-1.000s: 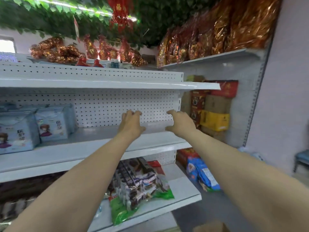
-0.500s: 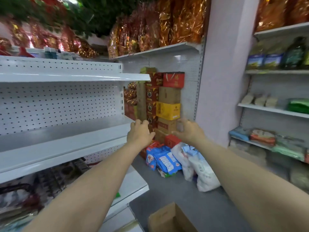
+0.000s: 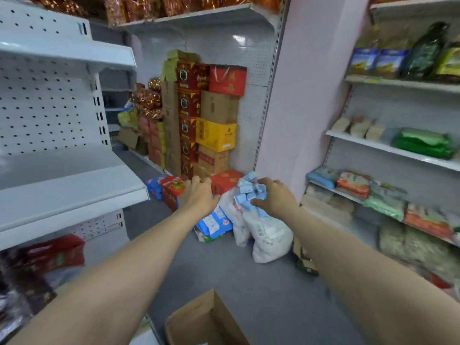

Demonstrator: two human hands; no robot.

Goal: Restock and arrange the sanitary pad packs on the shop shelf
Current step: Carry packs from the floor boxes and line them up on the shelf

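Left hand (image 3: 198, 195): extended forward and down, fingers loosely curled, nothing held, in front of a red cardboard box (image 3: 171, 190) on the grey floor (image 3: 249, 282). Right hand (image 3: 276, 199): thumb and fingers curved beside a cluster of small light-blue soft packs (image 3: 249, 192); grip or mere contact not determinable owing to blur. Cluster located in the open top of a white plastic sack (image 3: 268, 235) standing on the floor. Blue-and-white flat packs (image 3: 211, 224) lying just left of the sack. White metal shelf with perforated back panel (image 3: 74, 195) at left, well apart from the sack. Open brown cardboard carton (image 3: 199, 319) at bottom edge.
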